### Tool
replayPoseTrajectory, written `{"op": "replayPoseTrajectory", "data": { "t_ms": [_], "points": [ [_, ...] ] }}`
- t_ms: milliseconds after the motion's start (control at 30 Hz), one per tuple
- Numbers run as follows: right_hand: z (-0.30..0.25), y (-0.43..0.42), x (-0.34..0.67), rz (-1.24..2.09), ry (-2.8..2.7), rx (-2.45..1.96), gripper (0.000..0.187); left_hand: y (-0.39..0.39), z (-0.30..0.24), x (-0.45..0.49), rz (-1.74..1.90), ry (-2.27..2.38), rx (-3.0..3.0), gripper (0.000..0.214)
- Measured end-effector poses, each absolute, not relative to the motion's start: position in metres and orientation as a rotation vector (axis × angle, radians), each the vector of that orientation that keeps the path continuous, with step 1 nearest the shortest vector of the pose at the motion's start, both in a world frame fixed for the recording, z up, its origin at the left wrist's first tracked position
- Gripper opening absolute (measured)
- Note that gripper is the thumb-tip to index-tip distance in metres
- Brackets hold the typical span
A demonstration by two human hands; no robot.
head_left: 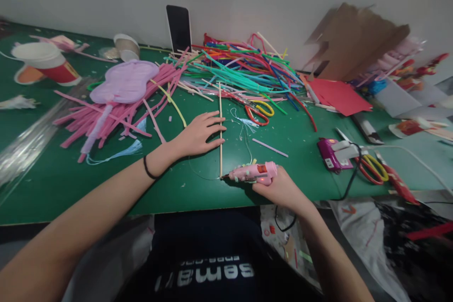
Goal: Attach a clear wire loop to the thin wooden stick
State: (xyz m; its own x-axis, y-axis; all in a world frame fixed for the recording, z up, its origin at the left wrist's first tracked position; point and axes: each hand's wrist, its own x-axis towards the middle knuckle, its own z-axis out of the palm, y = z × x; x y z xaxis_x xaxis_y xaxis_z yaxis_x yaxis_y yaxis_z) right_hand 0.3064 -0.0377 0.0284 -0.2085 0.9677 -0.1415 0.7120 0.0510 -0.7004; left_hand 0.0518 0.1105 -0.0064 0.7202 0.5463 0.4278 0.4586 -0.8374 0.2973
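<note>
A thin wooden stick (221, 160) lies upright in the view on the green table. My left hand (201, 133) rests across it, fingers stretched and spread, their tips touching the stick. In my right hand (283, 188) is a pink hot glue gun (249, 172), its nozzle at the near end of the stick. A fine clear thread curves away from that end. To the right of the stick are a light blue tassel (247, 121) and a short lilac pipe cleaner (270, 147).
Pink pipe cleaners (138, 113) lie at left under a lilac fan-shaped piece (123, 81). Colourful pipe cleaners (240, 68) are heaped at the back, near a leaning phone (179, 28). Orange-and-yellow scissors (260, 112), red paper (341, 96) and a purple power adapter (332, 155) sit rightward. A paper cup (47, 61) stands far left.
</note>
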Motion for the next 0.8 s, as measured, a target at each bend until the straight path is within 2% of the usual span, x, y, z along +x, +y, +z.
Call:
{"op": "replayPoseTrajectory", "data": {
  "t_ms": [367, 800],
  "points": [
    [0.0302, -0.0378, 0.3061, 0.959, -1.985, -1.722, 0.013, 0.1110, -0.0062, 0.0517, 0.772, 0.796, 2.774, 0.034],
    [0.0280, -0.0362, 0.3028, 0.915, -1.989, -1.727, 0.007, 0.1111, -0.0065, 0.0523, 0.757, 0.801, 2.777, 0.034]
  ]
}}
